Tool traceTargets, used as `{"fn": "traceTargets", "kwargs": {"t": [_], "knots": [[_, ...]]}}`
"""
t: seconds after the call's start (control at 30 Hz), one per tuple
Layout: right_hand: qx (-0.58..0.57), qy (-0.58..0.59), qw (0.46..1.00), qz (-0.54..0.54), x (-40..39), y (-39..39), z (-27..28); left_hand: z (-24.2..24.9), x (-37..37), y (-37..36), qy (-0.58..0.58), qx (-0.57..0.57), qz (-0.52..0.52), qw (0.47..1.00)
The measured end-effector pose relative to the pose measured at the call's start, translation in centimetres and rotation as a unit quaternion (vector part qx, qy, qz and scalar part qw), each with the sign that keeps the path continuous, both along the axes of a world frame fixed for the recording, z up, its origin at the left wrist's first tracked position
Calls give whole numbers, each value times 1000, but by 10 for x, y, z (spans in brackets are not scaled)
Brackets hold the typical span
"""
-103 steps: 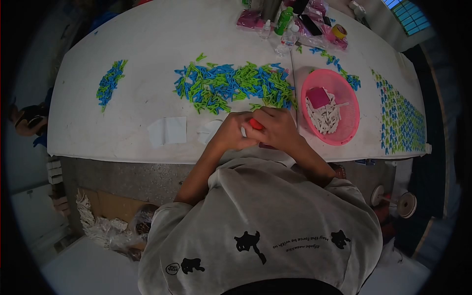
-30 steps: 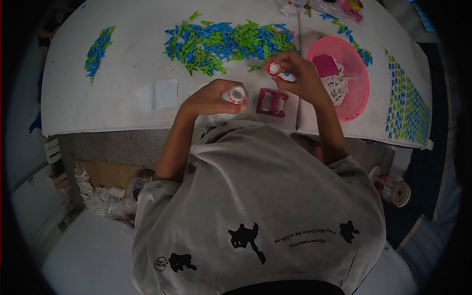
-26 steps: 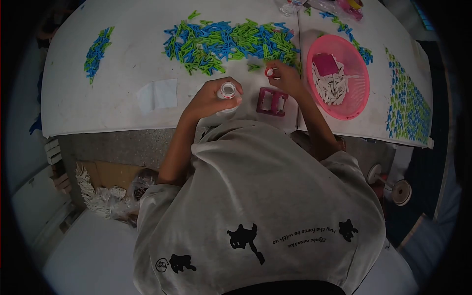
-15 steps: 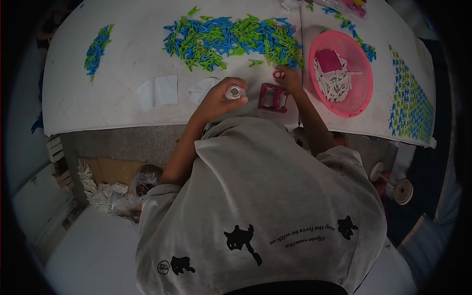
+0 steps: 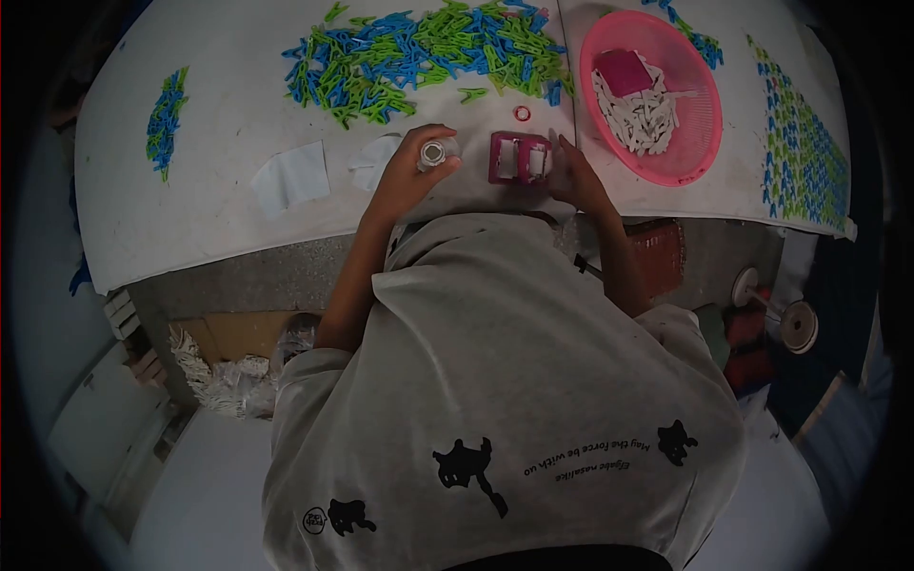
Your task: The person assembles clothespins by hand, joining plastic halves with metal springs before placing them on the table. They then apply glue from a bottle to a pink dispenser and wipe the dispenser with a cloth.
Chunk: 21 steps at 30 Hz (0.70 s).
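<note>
My left hand (image 5: 411, 173) is wrapped round a small clear bottle (image 5: 433, 153), held upright with its uncapped mouth facing up. Just right of it, a dark pink plastic frame (image 5: 495, 160) with whitish rollers or blocks inside stands on the white table. My right hand (image 5: 577, 177) is beside the frame's right side, fingers apart and nothing in its grasp. A red cap (image 5: 522, 113) with a pale centre lies beyond the frame.
Green and blue plastic clips (image 5: 428, 52) are heaped behind. A pink basket (image 5: 703, 128) at right holds white pieces and a magenta block (image 5: 625, 73). More clips (image 5: 804, 143) lie in rows far right. White sheets (image 5: 291, 178) lie left of the bottle.
My right hand has let go of the red cap, leaving it on the table, and come back beside the pink frame. My left hand keeps hold of the bottle. The camera view has shifted.
</note>
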State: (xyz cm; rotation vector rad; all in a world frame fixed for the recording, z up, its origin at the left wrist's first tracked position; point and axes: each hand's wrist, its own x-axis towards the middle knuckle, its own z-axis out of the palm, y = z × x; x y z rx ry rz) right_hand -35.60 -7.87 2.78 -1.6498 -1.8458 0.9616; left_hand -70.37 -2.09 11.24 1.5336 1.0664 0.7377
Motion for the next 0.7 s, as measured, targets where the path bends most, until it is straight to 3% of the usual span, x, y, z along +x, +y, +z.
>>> {"fn": "traceTargets", "kwargs": {"t": [0.07, 0.17, 0.3, 0.37, 0.7], "knots": [[-3, -31, 997, 69, -8, 8, 15, 1, 1, 1, 6, -14, 1, 1000], [33, -67, 994, 84, -10, 14, -1, 1, 3, 1, 20, -13, 3, 1000], [5, -100, 991, 94, -16, 13, -11, -1, 3, 0, 22, -14, 17, 999], [73, -85, 989, 98, -16, 13, -16, 0, 4, 0, 24, -14, 22, 999], [72, -82, 991, 79, -17, 10, -13, 2, 7, -3, 19, -57, 53, 997]]}}
